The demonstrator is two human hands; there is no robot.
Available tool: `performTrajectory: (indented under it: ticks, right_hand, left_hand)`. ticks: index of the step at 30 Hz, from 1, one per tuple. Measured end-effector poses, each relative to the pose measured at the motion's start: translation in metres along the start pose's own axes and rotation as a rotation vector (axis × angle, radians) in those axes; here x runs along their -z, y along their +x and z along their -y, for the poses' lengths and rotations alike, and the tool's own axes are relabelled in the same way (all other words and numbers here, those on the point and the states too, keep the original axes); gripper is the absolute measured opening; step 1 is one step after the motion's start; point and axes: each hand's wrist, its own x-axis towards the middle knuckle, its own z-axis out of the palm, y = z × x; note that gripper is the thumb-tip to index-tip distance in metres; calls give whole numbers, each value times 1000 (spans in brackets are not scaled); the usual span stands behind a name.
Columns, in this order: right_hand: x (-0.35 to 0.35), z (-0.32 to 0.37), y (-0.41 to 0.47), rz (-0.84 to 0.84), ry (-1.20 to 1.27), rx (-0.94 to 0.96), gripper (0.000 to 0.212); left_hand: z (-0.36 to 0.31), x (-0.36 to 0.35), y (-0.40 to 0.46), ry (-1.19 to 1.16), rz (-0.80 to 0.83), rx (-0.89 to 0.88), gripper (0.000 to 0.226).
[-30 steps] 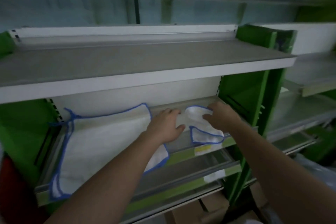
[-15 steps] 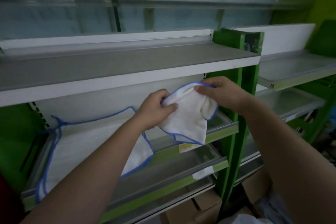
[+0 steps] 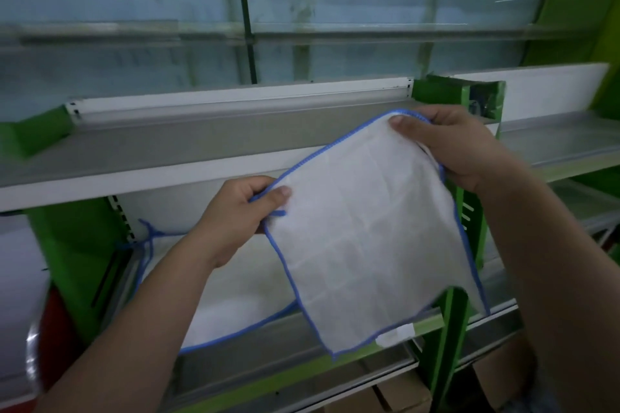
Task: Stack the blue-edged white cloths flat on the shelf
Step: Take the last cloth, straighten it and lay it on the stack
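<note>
A small white tag [image 3: 396, 335] is fixed to the green front strip of the shelf [image 3: 285, 375], but no writing on it can be read. The shelf is grey metal with green uprights, an upper shelf [image 3: 167, 151] lies above it, reflective glass is seen behind, and cardboard boxes [image 3: 402, 394] are stacked below. A white, blue-edged cloth [image 3: 372, 238] is held spread in the air before the shelf, one corner pinched by the left hand [image 3: 241, 214], another clamped by the right hand [image 3: 449, 144]; a second cloth [image 3: 241, 292] lies flat on the shelf behind.

Cardboard boxes [image 3: 407, 394] sit on the floor; glass panels [image 3: 369, 10] stand behind.
</note>
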Motion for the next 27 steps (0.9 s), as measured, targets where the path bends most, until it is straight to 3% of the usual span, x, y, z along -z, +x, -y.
performTrajectory:
  ticks: [5,10,13,18,21,24,27]
  right_hand:
    - [-3,-6,-5,54,43,-61,25]
    - [-8,-15,-14,243,201,-161,27]
    - [-14,-22,-19,282,318,-165,22]
    - [-42,-37,-17,246,416,-191,25]
    - [-63,-46,-14,258,492,-231,27]
    - [-82,-55,-12,327,546,-281,31]
    - [-101,-64,-8,354,581,-329,33]
  left_hand:
    - [1,25,-23,-169,-116,27,19]
    - [5,48,-42,-286,-229,31,24]
    - [7,65,-52,-423,-212,30,14]
    - [14,92,-62,-662,-195,98,16]
    - [16,98,-67,-684,-250,172,26]
    - [19,107,-74,-726,-264,242,52]
    - [21,117,-80,-780,-233,270,48]
